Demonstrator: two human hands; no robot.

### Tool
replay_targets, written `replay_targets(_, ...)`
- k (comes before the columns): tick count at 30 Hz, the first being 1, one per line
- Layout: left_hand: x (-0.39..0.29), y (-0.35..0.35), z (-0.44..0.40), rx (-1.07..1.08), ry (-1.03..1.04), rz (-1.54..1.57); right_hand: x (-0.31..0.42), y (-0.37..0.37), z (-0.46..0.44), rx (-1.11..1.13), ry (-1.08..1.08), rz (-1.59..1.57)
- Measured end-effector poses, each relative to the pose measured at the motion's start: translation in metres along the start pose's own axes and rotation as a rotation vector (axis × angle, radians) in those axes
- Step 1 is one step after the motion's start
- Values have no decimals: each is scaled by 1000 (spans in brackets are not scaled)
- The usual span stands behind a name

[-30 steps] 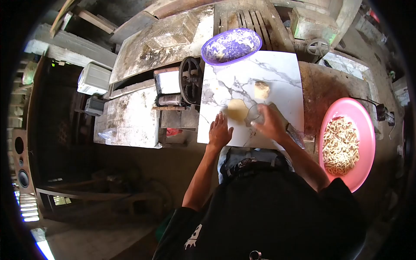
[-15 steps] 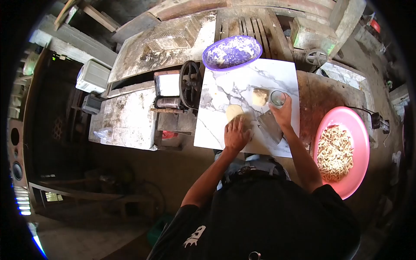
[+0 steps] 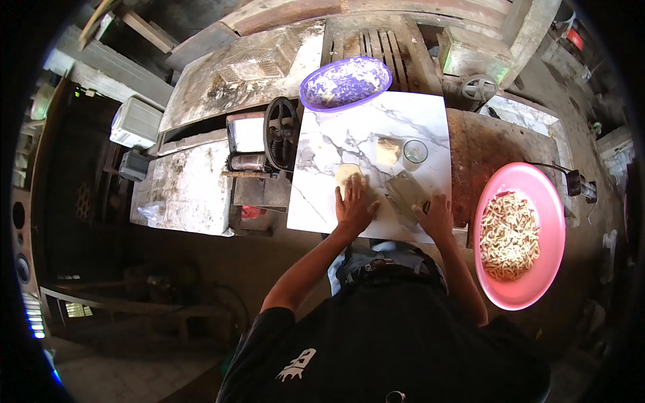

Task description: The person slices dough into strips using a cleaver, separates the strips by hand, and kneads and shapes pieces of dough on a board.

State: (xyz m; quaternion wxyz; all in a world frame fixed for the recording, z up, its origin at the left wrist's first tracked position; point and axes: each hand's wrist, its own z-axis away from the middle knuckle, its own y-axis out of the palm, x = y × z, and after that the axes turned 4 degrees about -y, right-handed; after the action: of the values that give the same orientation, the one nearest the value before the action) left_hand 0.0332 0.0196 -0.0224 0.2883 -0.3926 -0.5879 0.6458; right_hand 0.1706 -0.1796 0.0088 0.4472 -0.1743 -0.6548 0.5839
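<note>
My left hand point(image 3: 355, 208) lies with fingers spread on the near part of a flattened oval of pale dough point(image 3: 347, 173). On the right, my right hand point(image 3: 438, 218) is closed around the handle end of a broad-bladed cleaver point(image 3: 403, 190), whose grey blade lies flat on the marble-patterned board point(image 3: 322, 208). Beyond the blade stands a drinking glass point(image 3: 414, 154), apart from both hands. Just left of the glass sits a small block of dough point(image 3: 388, 152).
A purple basin point(image 3: 344, 106) dusted with white stands at the board's far edge. To the right is a pink basin point(image 3: 552, 255) of cut dough pieces point(image 3: 508, 235). A hand-wheel roller machine point(image 3: 281, 134) stands left of the board, with a white-dusted slab point(image 3: 188, 188) beyond.
My right hand has let go of the glass, leaving it upright on the board, and moved down to the cleaver's handle. My left hand stays on the dough. The view has shifted slightly.
</note>
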Motion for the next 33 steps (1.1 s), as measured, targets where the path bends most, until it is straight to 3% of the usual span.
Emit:
replay_targets(5, -4, -6, -6, -13, -188, 181, -2, 7, 16, -50, 2, 48)
replay_targets(8, -2, -9, -16, -2, -49, 48, -10, 8, 17, -16, 15, -15)
replay_targets(12, -2, -1, -15, -34, -32, -30, -17, 5, 17, -12, -4, -113)
replay_targets(15, 5, 10, -18, -62, -25, 68, -26, 5, 15, 82, -20, -149)
replay_targets(18, 24, 15, -24, -215, -89, 445, -19, -6, 20, 157, 64, -323)
replay_targets(21, 29, 14, -37, -244, -216, 262, -14, 8, 31, 167, 62, -544)
replay_targets(25, 32, 14, -49, -169, -175, 220, 17, 3, 45, 98, 1, -538)
replay_targets(30, 27, 13, -56, -82, -219, 188, 53, 0, 49, 281, 90, -560)
replay_targets(33, 29, 20, -56, -111, -215, 194, 61, 7, 51, 231, 116, -548)
